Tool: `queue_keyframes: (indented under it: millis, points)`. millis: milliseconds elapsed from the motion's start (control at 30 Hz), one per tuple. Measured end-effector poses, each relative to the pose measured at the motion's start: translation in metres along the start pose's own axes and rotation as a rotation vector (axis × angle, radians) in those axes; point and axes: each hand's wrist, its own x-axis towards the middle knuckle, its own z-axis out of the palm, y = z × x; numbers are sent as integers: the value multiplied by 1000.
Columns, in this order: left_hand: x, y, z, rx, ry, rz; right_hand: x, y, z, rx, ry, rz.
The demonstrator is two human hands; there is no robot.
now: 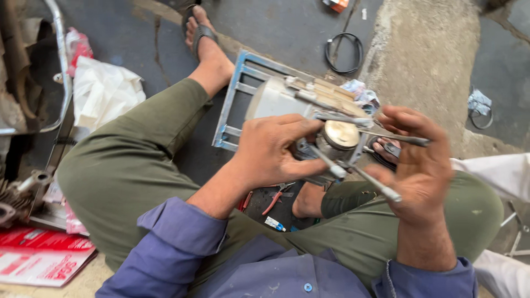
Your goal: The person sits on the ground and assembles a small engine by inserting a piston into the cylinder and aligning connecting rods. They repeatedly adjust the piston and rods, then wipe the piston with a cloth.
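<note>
Metal engine block (331, 138) with long studs (359, 176), steadied above the lap: left hand (273, 149) fingers clamped around it, right hand (417, 160) fingers curled, pinching a stud.

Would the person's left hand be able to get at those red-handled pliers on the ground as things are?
Probably not at once. The left hand is gripping the engine part with studs, and the red-handled pliers lie beneath that forearm, between the legs. Nothing covers them, so once it lets go the way looks open.

Bright, soft daylight all over. Faint shadows only. Slightly blurry at both hands, a bit bent near edges.
</note>
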Motion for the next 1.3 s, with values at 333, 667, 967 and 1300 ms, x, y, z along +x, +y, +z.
queue_keyframes:
  millis: [333,667,967,1300]
  points:
    - [4,8,8,-25,-12,3,-16,11,0,-130,-10,347]
    - [1,6,17,-13,-29,-12,-26,26,2,80,40,384]
    - [0,8,12,-20,-37,-27,-27,35,11,241,97,368]
    - [-4,-2,6,-4,-2,2,-29,35,18,380,159,457]
